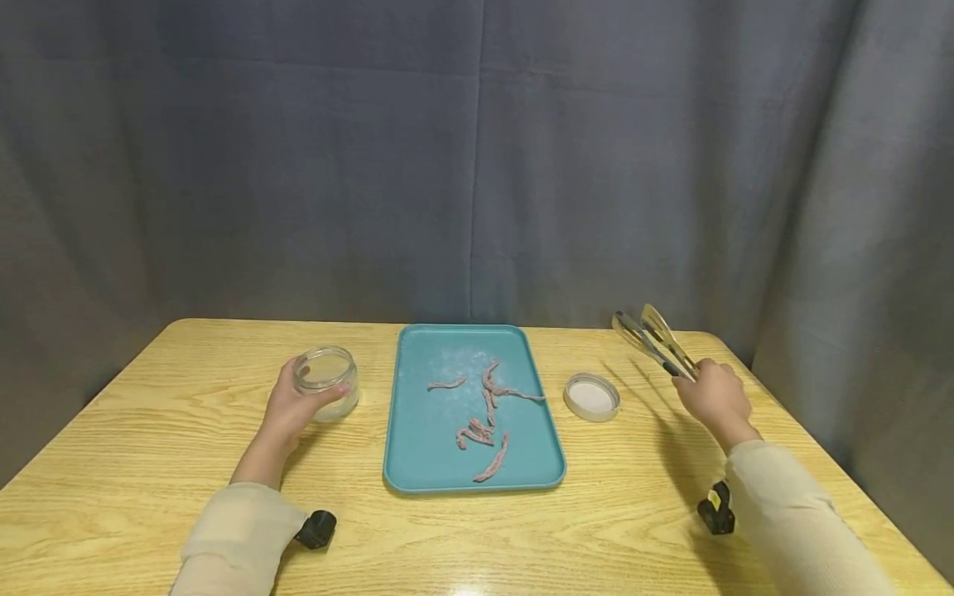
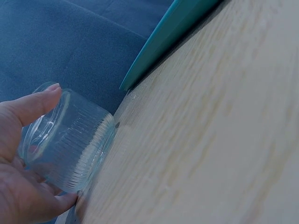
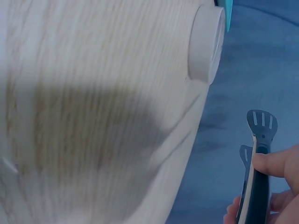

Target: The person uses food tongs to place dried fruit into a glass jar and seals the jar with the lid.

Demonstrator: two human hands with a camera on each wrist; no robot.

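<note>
Sleeves (image 1: 801, 513) are showing nearest; my left grip (image 1: 291, 407) is holding the jar (image 2: 74, 140), probably fragile, best by its side, left of the tray (image 1: 417, 447); right grip (image 1: 715, 399) is holding stiff-looking tongs (image 3: 259, 198) above the worktop (image 1: 447, 546).

Even light covers the yellow, wood-grained bench with rounded corners (image 1: 440, 538) in the head view, with a small white glare at six o'clock; dark-and-beige slotted tongs (image 1: 656, 354) cast thin shadows towards four. Both wrist views look bluish and hazy, the right broadly shadowed at eight.
</note>
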